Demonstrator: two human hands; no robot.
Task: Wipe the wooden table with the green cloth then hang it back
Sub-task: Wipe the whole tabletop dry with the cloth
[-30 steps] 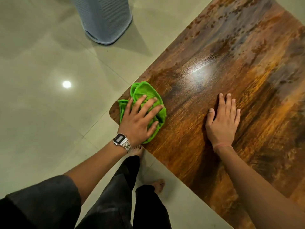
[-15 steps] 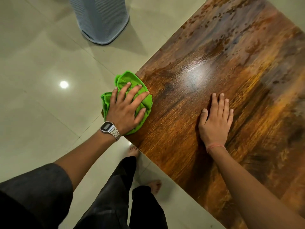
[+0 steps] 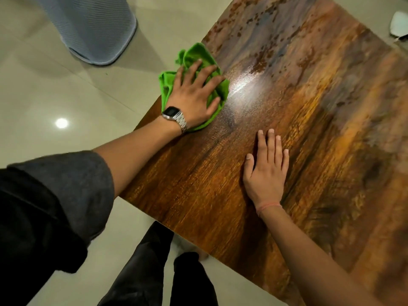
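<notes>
Green microfibre cloth [image 3: 194, 69], bunched into loose folds, lies under the left hand [image 3: 194, 96] at the left edge of the brown wood-grain counter [image 3: 309, 129]. That hand is spread almost flat, fingers fanned and pressing down on the cloth rather than gripping it; part of the fabric beyond the fingertips and beside the palm spills past the counter edge, over the pale glossy tiled floor [image 3: 55, 85]. A silver metal wristwatch [image 3: 175, 117] sits just behind the hand. To its right and nearer the body, well apart from the cloth, the right hand [image 3: 267, 171] rests palm-down and open on bare wood, holding nothing, apparently as a brace. A bright sheen on the surface lies just right of the cloth. Beyond the left hand, on the floor, stands a grey ribbed fabric object [image 3: 92, 27].

The likely risk comes from the overhang: with only flat pressure and no pinch, a stroke running further outward could let the cloth slide off the edge and drop to the floor. The bunched folds may also leave unwiped streaks.
</notes>
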